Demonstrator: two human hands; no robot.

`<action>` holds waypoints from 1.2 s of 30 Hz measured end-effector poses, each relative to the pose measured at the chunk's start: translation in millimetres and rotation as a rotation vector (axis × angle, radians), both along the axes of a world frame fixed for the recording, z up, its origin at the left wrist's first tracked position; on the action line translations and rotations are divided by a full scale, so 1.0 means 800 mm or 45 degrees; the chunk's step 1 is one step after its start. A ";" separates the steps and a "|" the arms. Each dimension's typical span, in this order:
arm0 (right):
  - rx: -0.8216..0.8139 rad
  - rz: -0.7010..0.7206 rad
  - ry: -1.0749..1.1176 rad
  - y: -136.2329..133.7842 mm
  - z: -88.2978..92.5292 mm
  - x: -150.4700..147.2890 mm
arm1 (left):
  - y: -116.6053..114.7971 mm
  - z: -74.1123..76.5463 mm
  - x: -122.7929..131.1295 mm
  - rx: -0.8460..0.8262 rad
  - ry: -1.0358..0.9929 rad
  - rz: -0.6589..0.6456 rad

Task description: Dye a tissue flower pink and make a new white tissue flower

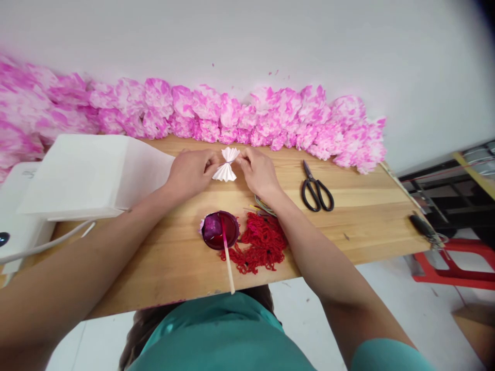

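Note:
A small white pleated paper piece (226,165), pinched in the middle like a bow, is held above the wooden tabletop (359,226). My left hand (191,172) grips its left side with closed fingers. My right hand (258,172) pinches its right side at the middle. Nearer to me stands a dark red bowl of dye (221,230) with a stick (228,257) leaning in it. A heap of red yarn (262,247) lies next to the bowl, under my right forearm.
Black scissors (317,189) lie to the right of my hands. A long row of pink-and-white paper flowers (216,111) lines the wall. A stack of white paper (83,175) sits at the left. A red stool (460,263) stands on the floor at right.

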State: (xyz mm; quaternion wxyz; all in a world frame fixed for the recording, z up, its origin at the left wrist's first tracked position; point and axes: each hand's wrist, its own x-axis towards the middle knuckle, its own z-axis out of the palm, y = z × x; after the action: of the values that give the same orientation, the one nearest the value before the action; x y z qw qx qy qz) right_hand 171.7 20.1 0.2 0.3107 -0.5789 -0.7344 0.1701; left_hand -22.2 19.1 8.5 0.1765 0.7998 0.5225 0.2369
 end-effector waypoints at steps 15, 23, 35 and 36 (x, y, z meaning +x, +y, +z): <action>-0.110 0.061 0.534 0.003 -0.006 0.002 | 0.003 -0.003 -0.003 -0.008 -0.063 -0.064; -0.105 0.114 0.531 -0.001 -0.005 -0.004 | -0.001 -0.002 0.002 -0.031 -0.146 0.008; -0.212 0.230 0.668 -0.001 -0.008 -0.009 | -0.002 -0.005 0.011 -0.045 -0.050 0.041; -0.228 0.234 0.699 -0.001 -0.009 -0.009 | -0.002 -0.006 0.010 -0.056 -0.068 0.043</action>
State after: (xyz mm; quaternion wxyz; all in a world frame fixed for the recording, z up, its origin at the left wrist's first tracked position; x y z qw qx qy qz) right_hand 164.9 19.3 -6.8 0.4288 -0.4674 -0.6543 0.4118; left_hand -13.8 17.8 4.1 0.2039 0.7803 0.5360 0.2496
